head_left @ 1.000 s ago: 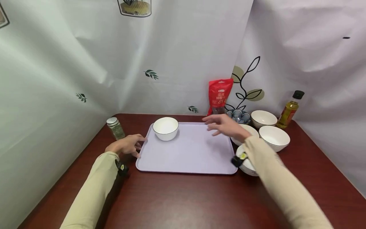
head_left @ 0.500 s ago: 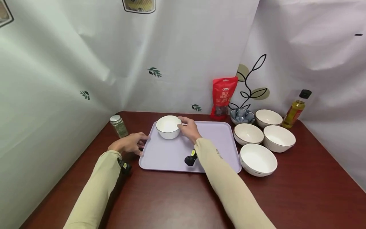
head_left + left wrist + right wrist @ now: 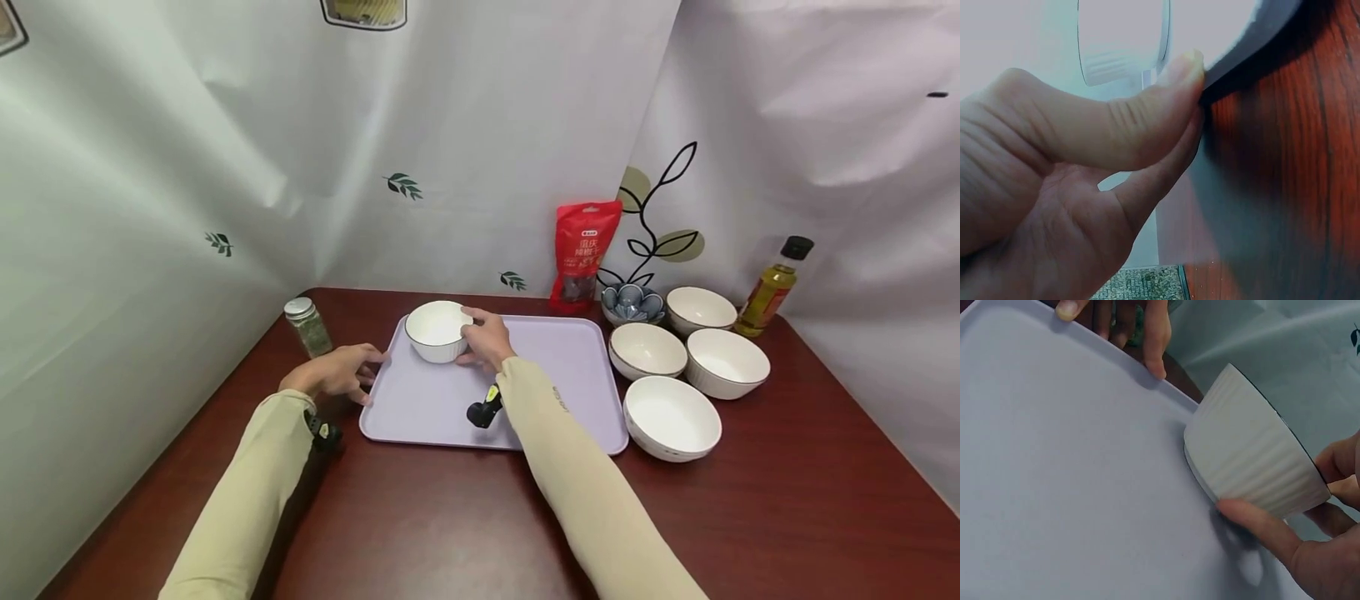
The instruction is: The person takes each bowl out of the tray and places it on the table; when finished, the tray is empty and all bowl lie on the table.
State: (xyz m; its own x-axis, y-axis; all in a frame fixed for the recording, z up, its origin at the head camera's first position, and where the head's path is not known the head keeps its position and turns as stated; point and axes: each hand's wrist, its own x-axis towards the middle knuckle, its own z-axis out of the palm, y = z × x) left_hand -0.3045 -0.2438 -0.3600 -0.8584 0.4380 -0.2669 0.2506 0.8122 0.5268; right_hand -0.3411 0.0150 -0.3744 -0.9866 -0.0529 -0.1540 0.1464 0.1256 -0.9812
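A white ribbed bowl (image 3: 437,332) with a dark rim line sits at the far left corner of the lilac tray (image 3: 420,417). My right hand (image 3: 487,340) grips the bowl's right side; in the right wrist view, the thumb (image 3: 1254,522) lies low on the wall and fingers curl at the rim. My left hand (image 3: 337,372) holds the tray's left edge, thumb and index finger at its rim, as the left wrist view shows close up. A glass jar (image 3: 308,327) of green dried herbs with a silver lid stands just behind the left hand.
Several white bowls, one of them (image 3: 672,418) nearest me, stand right of the tray. Behind them are a blue petal-shaped bowl (image 3: 632,304) and an oil bottle (image 3: 772,287). A red packet (image 3: 585,250) stands behind the tray against the curtain (image 3: 465,125).
My right hand has come from above the tray's right part leftward to the bowl and taken hold of it, its thumb shifting lower. My left hand has stayed at the tray edge.
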